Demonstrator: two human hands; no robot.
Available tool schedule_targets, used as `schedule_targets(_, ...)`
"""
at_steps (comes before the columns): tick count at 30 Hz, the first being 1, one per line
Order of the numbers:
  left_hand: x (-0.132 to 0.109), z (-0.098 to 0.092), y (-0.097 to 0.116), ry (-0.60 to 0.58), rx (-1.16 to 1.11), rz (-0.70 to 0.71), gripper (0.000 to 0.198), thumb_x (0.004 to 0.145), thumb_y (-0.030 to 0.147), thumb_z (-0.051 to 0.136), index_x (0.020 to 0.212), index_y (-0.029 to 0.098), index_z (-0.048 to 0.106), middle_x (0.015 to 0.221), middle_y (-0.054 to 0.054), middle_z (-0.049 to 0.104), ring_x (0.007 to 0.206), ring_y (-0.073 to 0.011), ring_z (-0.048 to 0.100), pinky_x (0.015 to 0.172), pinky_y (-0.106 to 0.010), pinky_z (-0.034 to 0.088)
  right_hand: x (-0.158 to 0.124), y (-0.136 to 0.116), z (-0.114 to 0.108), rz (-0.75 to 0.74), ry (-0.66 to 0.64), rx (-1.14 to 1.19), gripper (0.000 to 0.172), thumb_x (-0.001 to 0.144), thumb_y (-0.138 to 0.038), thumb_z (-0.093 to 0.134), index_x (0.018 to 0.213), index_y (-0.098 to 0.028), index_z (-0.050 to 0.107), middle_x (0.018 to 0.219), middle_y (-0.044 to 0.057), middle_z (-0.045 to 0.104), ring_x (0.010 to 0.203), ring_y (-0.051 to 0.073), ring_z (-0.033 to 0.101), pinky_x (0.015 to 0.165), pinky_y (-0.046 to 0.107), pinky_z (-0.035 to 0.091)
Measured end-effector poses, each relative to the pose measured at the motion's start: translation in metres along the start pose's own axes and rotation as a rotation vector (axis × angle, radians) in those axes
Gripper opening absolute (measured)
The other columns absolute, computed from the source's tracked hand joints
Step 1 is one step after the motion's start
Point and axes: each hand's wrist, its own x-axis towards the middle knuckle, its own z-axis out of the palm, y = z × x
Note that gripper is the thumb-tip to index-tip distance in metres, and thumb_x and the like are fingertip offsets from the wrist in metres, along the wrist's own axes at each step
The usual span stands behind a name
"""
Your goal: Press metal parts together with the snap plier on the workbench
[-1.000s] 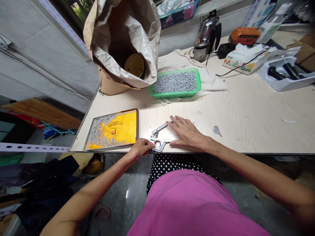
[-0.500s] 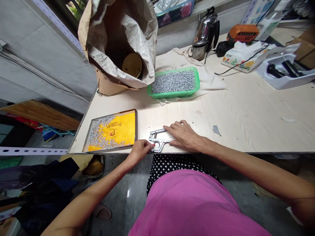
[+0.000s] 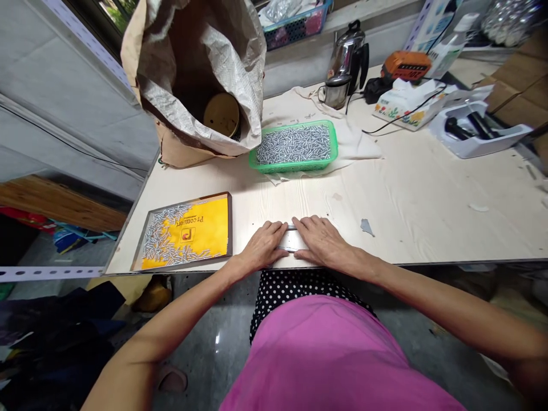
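A grey metal plier-like tool point(image 3: 289, 249) lies at the table's front edge, with only parts of its two long handles showing. My left hand point(image 3: 266, 244) is wrapped over its left end and covers the spring and head. The other end is gripped by my right hand point(image 3: 320, 240), fingers on the far handle and thumb along the near one. To the left rests a shallow tray point(image 3: 230, 224) with a yellow printed sheet point(image 3: 209, 222) and many short silver metal pins point(image 3: 159, 238). Farther back, a green plastic basket point(image 3: 295, 168) is full of similar pins.
An open sack point(image 3: 250, 63) with a round tin point(image 3: 221, 116) inside stands at the back left. Behind are a steel kettle point(image 3: 342, 51), a metal mug point(image 3: 336, 91), an orange battery pack point(image 3: 405, 65), a tissue pack point(image 3: 400, 108) and a white tray point(image 3: 475, 148). A grey scrap point(image 3: 366, 226) lies right.
My left hand has moved right from the tool's tip, where it was pinching a small red-tipped part, and now closes over the tool's head. The right hand stays on the handles. The view has shifted slightly.
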Motion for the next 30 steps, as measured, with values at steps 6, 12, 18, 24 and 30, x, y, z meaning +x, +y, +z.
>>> schedule_targets(6, 0.005, -0.006, 0.005, -0.065, 0.029, -0.007, 0.037, 0.091, 0.032, 0.058, 0.123, 0.014, 0.055, 0.112, -0.012, 0.06, 0.104, -0.0271, 0.052, 0.09, -0.041, 0.046, 0.0, -0.01, -0.001, 0.025, -0.044, -0.057, 0.028, 0.088, -0.03, 0.065, 0.109, -0.011, 0.061, 0.099, 0.015, 0.062, 0.094, 0.029, 0.053, 0.078, 0.038, 0.041)
schedule_targets(12, 0.007, 0.0, 0.006, -0.034, -0.009, -0.048, 0.018, 0.092, 0.028, 0.057, 0.103, 0.016, 0.065, 0.1, -0.008, 0.063, 0.096, -0.0241, 0.054, 0.085, -0.037, 0.046, 0.001, -0.012, 0.008, -0.007, -0.043, -0.05, 0.013, 0.095, -0.018, 0.052, 0.093, -0.015, 0.064, 0.089, 0.01, 0.063, 0.084, 0.023, 0.054, 0.074, 0.034, 0.038)
schedule_targets(18, 0.007, -0.001, 0.004, 0.001, 0.022, -0.055, 0.025, 0.091, 0.03, 0.06, 0.112, 0.015, 0.062, 0.105, -0.01, 0.064, 0.1, -0.0264, 0.056, 0.087, -0.04, 0.049, 0.004, -0.004, 0.003, 0.028, -0.029, -0.024, 0.019, 0.092, -0.028, 0.06, 0.102, -0.013, 0.065, 0.096, 0.011, 0.064, 0.091, 0.025, 0.055, 0.079, 0.035, 0.041)
schedule_targets(24, -0.017, 0.028, 0.019, 0.263, 0.055, -0.043, 0.043, 0.094, 0.028, 0.056, 0.132, 0.01, 0.047, 0.139, -0.021, 0.049, 0.129, -0.0323, 0.046, 0.106, -0.049, 0.043, 0.004, 0.026, -0.008, -0.038, 0.006, 0.141, 0.042, 0.094, -0.039, 0.058, 0.126, -0.012, 0.055, 0.116, 0.013, 0.062, 0.105, 0.026, 0.054, 0.086, 0.037, 0.043)
schedule_targets(30, -0.034, 0.06, 0.052, 0.307, -0.049, 0.046, 0.054, 0.096, 0.042, 0.05, 0.143, 0.018, 0.036, 0.145, -0.017, 0.048, 0.141, -0.0319, 0.036, 0.114, -0.056, 0.033, 0.028, 0.037, 0.003, 0.056, 0.019, 0.057, 0.016, 0.094, -0.022, 0.054, 0.102, -0.015, 0.066, 0.101, 0.01, 0.065, 0.096, 0.025, 0.052, 0.078, 0.034, 0.036)
